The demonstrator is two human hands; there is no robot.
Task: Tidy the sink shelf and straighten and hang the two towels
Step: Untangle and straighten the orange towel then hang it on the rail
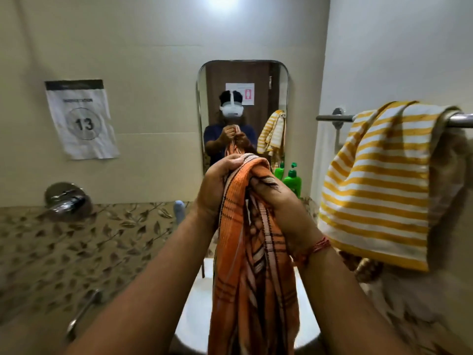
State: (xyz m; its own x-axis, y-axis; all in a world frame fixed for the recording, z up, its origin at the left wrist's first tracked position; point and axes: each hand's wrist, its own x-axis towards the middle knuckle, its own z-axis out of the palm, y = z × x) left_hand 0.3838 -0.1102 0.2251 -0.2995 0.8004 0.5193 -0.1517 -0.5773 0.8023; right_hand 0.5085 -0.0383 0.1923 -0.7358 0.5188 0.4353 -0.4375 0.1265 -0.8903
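Observation:
An orange checked towel hangs bunched in front of me, over the white sink. My left hand grips its top edge on the left, and my right hand grips the same top edge just to the right, both raised before the mirror. A yellow and white striped towel is draped unevenly over the steel towel bar on the right wall. A green bottle stands on the sink shelf behind my right hand; most of the shelf is hidden by my hands and the orange towel.
A wall tap sticks out at the left over leaf-patterned tiles. A paper sign with the number 13 is taped to the wall. A pale blue object stands behind my left wrist. A steel handle is at lower left.

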